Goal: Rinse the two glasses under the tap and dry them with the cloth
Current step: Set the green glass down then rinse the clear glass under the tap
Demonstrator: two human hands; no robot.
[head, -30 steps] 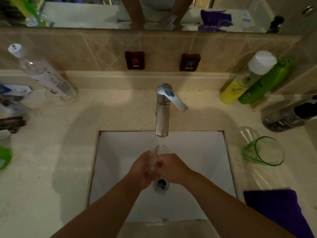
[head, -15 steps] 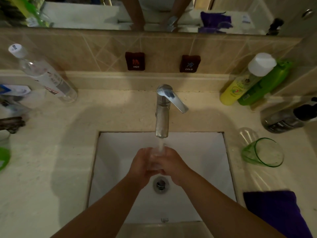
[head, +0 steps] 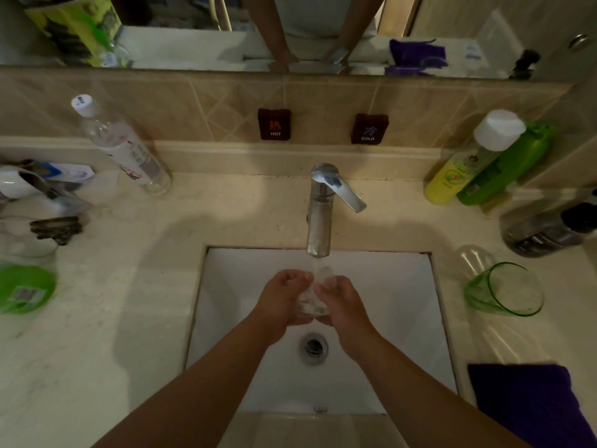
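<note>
The table (head: 135,318) of pale stone carries everything here, with the white sink (head: 403,318) set into its middle. Over the sink stands the tap (head: 319,221), its lever swung to one side and a thin stream of water falling from the spout.

At the table's near right corner lies the purple cloth (head: 529,405), folded and apparently untouched, so I judge that no drying has begun. Just beyond it, beside the sink, the green-tinted glass (head: 504,291) lies on its side with its mouth toward the camera (whether it has been rinsed or still waits its turn cannot be told from here).

The left hand (head: 281,299) and the right hand (head: 342,302) are cupped together over the drain, both wrapped around the clear glass (head: 315,297), which sits under the stream between the palms, fingers curled close about its sides.

So the task looks early: the first rinse is under way, or at most the second, and both dryings remain, as may the other glass's rinse. The tap will likely need closing too.
</note>
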